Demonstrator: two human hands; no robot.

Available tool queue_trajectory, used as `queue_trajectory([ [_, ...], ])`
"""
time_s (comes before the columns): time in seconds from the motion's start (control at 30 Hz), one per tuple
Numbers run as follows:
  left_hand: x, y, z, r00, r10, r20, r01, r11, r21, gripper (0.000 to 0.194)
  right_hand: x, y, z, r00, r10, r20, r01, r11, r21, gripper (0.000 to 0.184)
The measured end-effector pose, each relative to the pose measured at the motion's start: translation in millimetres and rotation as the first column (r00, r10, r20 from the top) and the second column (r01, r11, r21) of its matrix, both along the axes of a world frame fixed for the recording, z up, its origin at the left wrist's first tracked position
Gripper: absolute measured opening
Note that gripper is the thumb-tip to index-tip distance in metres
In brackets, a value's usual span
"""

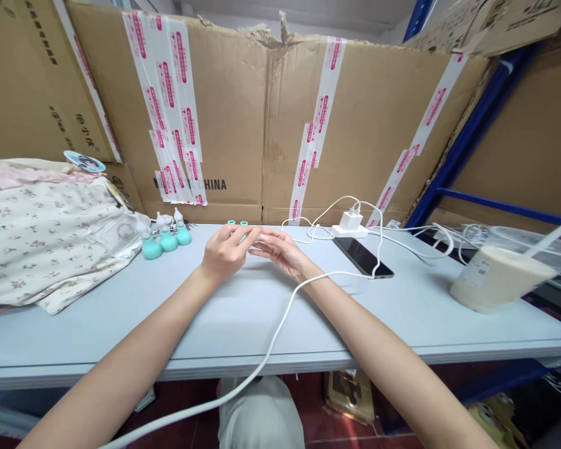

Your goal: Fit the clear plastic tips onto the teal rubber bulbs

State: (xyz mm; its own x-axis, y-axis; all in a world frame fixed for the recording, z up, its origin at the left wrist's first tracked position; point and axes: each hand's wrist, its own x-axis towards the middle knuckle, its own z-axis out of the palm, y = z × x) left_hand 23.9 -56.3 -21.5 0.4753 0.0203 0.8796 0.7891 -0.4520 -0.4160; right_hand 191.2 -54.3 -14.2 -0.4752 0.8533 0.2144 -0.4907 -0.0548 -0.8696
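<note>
Spanning the upper frame, a taped cardboard sheet (231, 112) stands behind the worktop (201, 330), probably serving as a backstop. A floral cloth (51, 231) is heaped at the left, seemingly pushed aside to leave the middle for the hands. At the right edge, a drink cup (500, 280) leans with its straw, away from the hands. At the centre, the left hand (225, 252) and right hand (280, 251) meet at curled fingertips, likely to steady something small between them; I cannot tell whether either grip pinches anything, since the fingers hide it. A phone (363, 257) lies right of centre beside a white charger (350, 219), whose nearness suits the short reach of its leads. Three teal bulbs (169, 239) with pale tips stand grouped left of centre, presumably for easy reach. Smallest, two teal rims (238, 222) peek out just above the left hand; what lies below them is hidden.
</note>
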Motion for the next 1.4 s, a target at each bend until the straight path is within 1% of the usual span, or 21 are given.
queue_trajectory([
  [0.13, 0, 8, -2.9, 0.999, 0.009, -0.046, -0.011, 0.999, -0.052, 0.031, 1, 9, -5.8, 0.999, -0.036, 0.012, 0.036, 0.999, -0.006, 0.026],
  [0.23, 2, 10, -7.0, 0.999, 0.016, -0.046, -0.024, 0.983, -0.185, 0.03, 3, 16, -13.2, 0.997, -0.064, 0.034, 0.065, 0.997, -0.044, 0.024],
  [0.3, 5, 9, -10.2, 0.999, 0.012, -0.039, -0.022, 0.967, -0.253, 0.032, 6, 19, -16.0, 0.998, -0.047, 0.047, 0.05, 0.997, -0.064, 0.026],
  [0.43, 12, 11, -12.9, 1.0, 0.003, -0.016, -0.008, 0.957, -0.29, 0.033, 17, 25, -14.7, 0.997, 0.009, 0.081, -0.006, 0.999, -0.046, 0.027],
  [0.5, 17, 17, -11.0, 0.999, -0.005, -0.033, -0.005, 0.95, -0.313, 0.031, 23, 29, -13.6, 0.995, 0.004, 0.095, 0.0, 0.999, -0.044, 0.027],
  [0.57, 25, 25, -7.3, 0.997, -0.014, -0.071, -0.01, 0.944, -0.33, 0.029, 29, 35, -13.9, 0.996, -0.034, 0.086, 0.039, 0.997, -0.059, 0.028],
  [0.63, 34, 34, -3.6, 0.995, -0.016, -0.097, -0.016, 0.946, -0.323, 0.028, 34, 42, -15.3, 0.994, -0.088, 0.061, 0.093, 0.992, -0.081, 0.029],
  [0.7, 45, 40, -1.7, 0.996, -0.006, -0.084, -0.021, 0.951, -0.307, 0.029, 41, 47, -16.8, 0.991, -0.123, 0.043, 0.127, 0.988, -0.092, 0.026],
  [0.8, 56, 43, -3.4, 0.998, 0.008, -0.056, -0.024, 0.955, -0.295, 0.031, 51, 51, -17.5, 0.994, -0.103, 0.043, 0.106, 0.991, -0.082, 0.025],
  [0.93, 52, 37, -8.3, 0.993, -0.056, -0.102, 0.032, 0.975, -0.22, 0.034, 58, 49, -15.8, 0.997, -0.006, 0.08, 0.013, 0.997, -0.081, 0.032],
  [1.03, 45, 30, -9.0, 0.99, -0.112, -0.084, 0.092, 0.972, -0.218, 0.034, 58, 44, -11.6, 0.99, 0.029, 0.135, -0.021, 0.998, -0.059, 0.029],
  [1.13, 44, 24, -7.7, 0.986, -0.166, 0.004, 0.161, 0.953, -0.255, 0.037, 57, 38, -4.3, 0.986, 0.022, 0.162, -0.02, 1.0, -0.014, 0.026],
  [1.23, 45, 20, -7.2, 0.979, -0.195, 0.066, 0.205, 0.946, -0.251, 0.039, 57, 32, 2.4, 0.983, 0.009, 0.184, -0.012, 1.0, 0.014, 0.026],
  [1.4, 47, 17, -9.0, 0.964, -0.261, 0.048, 0.265, 0.948, -0.178, 0.034, 58, 29, 4.7, 0.973, 0.003, 0.231, -0.006, 1.0, 0.012, 0.028],
])
